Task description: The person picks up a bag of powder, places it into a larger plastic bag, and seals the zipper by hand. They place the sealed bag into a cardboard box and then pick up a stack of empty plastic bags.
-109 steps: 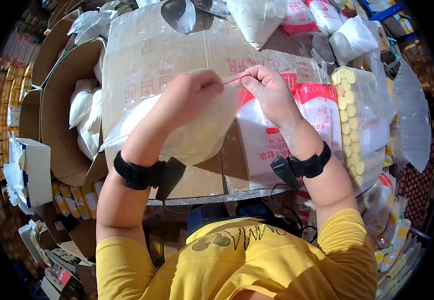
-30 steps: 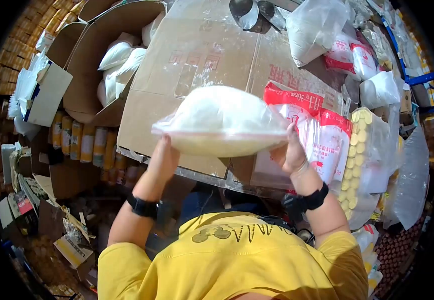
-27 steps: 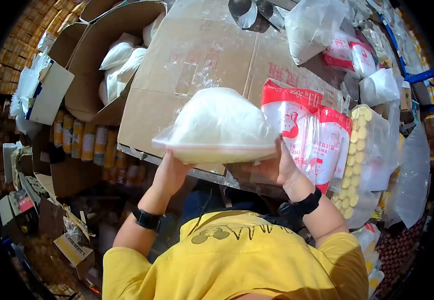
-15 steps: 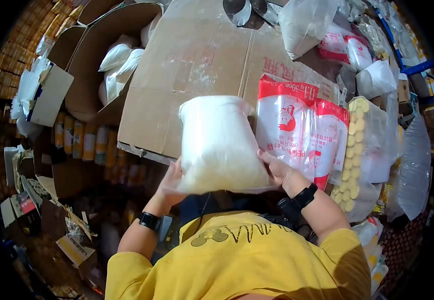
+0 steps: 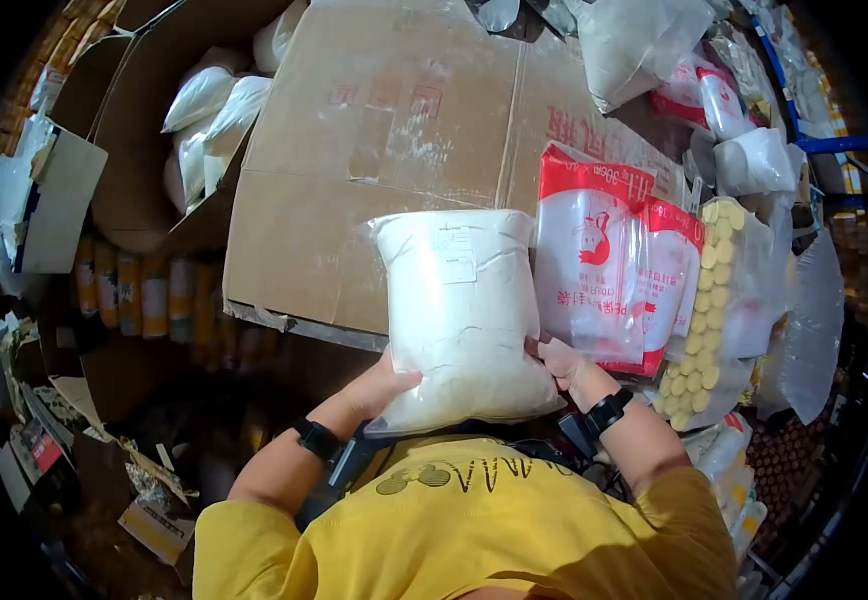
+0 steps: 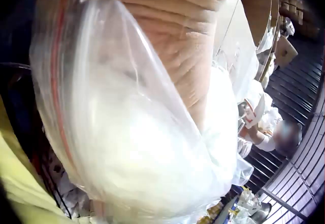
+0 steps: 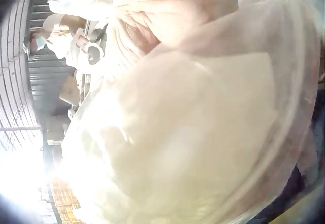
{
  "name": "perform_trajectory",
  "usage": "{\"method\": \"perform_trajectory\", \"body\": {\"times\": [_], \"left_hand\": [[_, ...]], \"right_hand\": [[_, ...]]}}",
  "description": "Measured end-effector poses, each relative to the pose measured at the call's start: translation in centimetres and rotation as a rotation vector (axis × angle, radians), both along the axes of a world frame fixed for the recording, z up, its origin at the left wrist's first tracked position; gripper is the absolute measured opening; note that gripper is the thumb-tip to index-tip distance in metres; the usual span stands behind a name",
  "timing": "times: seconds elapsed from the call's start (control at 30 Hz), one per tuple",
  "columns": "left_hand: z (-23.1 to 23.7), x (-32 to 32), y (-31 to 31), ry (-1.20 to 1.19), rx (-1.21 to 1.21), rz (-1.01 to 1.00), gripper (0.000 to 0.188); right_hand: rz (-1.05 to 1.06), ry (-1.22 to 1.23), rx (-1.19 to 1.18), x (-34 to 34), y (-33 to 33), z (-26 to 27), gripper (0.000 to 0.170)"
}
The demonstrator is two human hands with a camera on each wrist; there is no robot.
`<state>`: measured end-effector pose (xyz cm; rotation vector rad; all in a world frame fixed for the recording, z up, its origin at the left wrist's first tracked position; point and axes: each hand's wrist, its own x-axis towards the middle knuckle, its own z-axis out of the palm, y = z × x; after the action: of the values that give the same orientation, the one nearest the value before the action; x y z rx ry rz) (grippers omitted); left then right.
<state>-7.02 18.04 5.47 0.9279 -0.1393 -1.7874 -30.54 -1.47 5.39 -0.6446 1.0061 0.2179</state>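
Fingers of left hand (image 5: pixel 384 384) and right hand (image 5: pixel 564 363) are gripping the bag (image 5: pixel 462 325); its label (image 5: pixel 459 266) is now showing, so they're likely turning it.

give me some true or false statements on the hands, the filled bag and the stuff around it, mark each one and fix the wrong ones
1. The left hand and the right hand both hold the filled plastic bag. True.
2. In the head view, the red-and-white packets lie left of the filled plastic bag. False: they lie to its right.
3. A pale label shows on the filled plastic bag. True.
4. The shirt is blue. False: it is yellow.
5. In the head view, the open cardboard box on the left has white bags in it. True.
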Motion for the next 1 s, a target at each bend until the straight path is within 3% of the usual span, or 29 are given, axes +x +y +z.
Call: {"method": "perform_trajectory", "body": {"times": [0.1, 0.13, 0.17, 0.23, 0.27, 0.33, 0.37, 0.4, 0.47, 0.5, 0.6, 0.7, 0.8, 0.9, 1.0], "left_hand": [[0.2, 4.2, -1.2, -0.162, -0.002, -0.133, 0.090], [0.2, 6.0, -2.1, -0.282, -0.072, -0.116, 0.074], [0.6, 8.4, -2.8, -0.307, -0.057, -0.119, 0.068], [1.9, 13.1, -4.7, -0.431, -0.111, -0.124, 0.064], [2.2, 14.8, -4.9, -0.685, -0.071, -0.163, 0.064], [3.4, 17.6, -4.7, -1.199, 0.018, -0.225, 0.064], [3.9, 17.7, -3.9, -1.417, -0.127, -0.153, 0.062], [4.3, 17.7, -3.2, -1.536, -0.171, -0.123, 0.064], [5.0, 16.6, -2.0, -1.760, -0.259, -0.077, 0.069], [5.1, 15.7, -1.6, -1.762, -0.267, -0.084, 0.075], [3.4, 13.1, -0.2, -1.794, -0.284, -0.391, 0.087], [1.7, 13.0, 0.8, -1.798, -0.282, -0.509, 0.090], [2.2, 13.7, 0.7, -1.769, -0.318, -0.496, 0.080], [1.7, 16.1, 0.6, -1.656, -0.371, -0.370, 0.063], [1.9, 17.4, -2.2, -1.648, -0.286, 0.026, 0.051]], "right_hand": [[0.066, 0.030, -0.159, 4.3, -0.7, 2.5, 0.041], [0.083, 0.033, -0.216, 6.2, -1.0, 3.2, 0.040], [-0.033, -0.028, -0.218, 7.2, -1.1, 2.0, 0.039], [-0.063, 0.036, -0.294, 11.1, -2.1, 2.7, 0.040], [-0.073, 0.068, -0.330, 12.7, -2.5, 3.0, 0.041], [0.412, 0.104, -1.241, 13.4, -4.1, 2.0, 0.045], [0.204, 0.096, -1.341, 13.9, -4.0, 2.1, 0.049], [0.140, 0.119, -1.241, 15.5, -4.1, 4.9, 0.050], [0.181, 0.044, -1.546, 17.3, -5.3, 5.9, 0.053], [0.199, 0.006, -1.614, 19.0, -5.6, 7.1, 0.056], [0.290, -0.070, -1.814, 23.7, -6.8, 7.4, 0.062], [0.531, 0.049, -1.905, 28.4, -6.9, 7.1, 0.073], [0.932, 0.191, -1.948, 29.8, -3.8, 5.9, 0.080], [1.124, 0.094, -1.887, 28.5, -0.5, 5.1, 0.085], [1.321, 0.048, -1.818, 25.9, 2.7, 5.3, 0.082]]}}
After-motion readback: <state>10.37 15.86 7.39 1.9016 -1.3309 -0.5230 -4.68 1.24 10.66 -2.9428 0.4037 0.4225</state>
